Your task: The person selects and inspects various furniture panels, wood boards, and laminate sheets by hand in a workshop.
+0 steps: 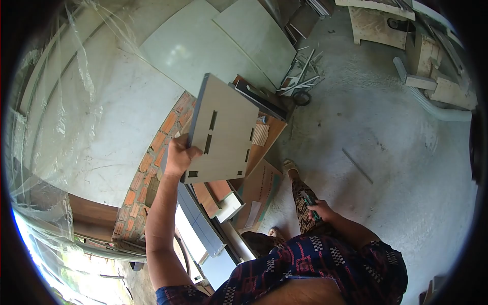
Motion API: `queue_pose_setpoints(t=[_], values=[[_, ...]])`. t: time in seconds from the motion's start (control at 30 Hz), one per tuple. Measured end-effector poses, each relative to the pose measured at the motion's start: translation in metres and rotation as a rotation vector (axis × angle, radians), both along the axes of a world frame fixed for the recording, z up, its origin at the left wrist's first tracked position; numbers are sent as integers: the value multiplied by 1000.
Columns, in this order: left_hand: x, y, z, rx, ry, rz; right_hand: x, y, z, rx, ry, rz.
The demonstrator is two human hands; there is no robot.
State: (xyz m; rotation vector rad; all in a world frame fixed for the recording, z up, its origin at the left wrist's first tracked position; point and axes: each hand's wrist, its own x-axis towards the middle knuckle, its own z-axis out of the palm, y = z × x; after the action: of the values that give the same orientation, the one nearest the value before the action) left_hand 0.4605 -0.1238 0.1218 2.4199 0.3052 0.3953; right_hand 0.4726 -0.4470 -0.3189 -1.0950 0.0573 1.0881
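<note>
My left hand (179, 155) grips the left edge of a flat wooden panel (229, 127), thumb on its face. Several dark rectangular slots are cut through the panel, and its edge is grey. It is held up, tilted, above a stack of boards. Low by my leg, my right hand (321, 211) is closed around a small green-and-black hand tool (309, 201); its exact kind does not show. Beneath the panel are brown and white board pieces (223, 203) and a long grey board (201, 218).
A printed cardboard box (262, 190) lies near my feet. Large pale sheets (203, 43) lean against the wall beside exposed brick (147, 162). A thin strip (357, 165) lies on the concrete floor. Scraps (305, 76) and a wheel (302, 98) sit farther off; a ribbed hose (432, 104) is at right.
</note>
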Motion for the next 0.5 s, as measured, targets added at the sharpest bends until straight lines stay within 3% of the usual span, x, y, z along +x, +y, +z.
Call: queue_pose_setpoints(t=[0.5], values=[[-3,-4,-19,270,136,-268,0,2,9,-59,-66,-50]])
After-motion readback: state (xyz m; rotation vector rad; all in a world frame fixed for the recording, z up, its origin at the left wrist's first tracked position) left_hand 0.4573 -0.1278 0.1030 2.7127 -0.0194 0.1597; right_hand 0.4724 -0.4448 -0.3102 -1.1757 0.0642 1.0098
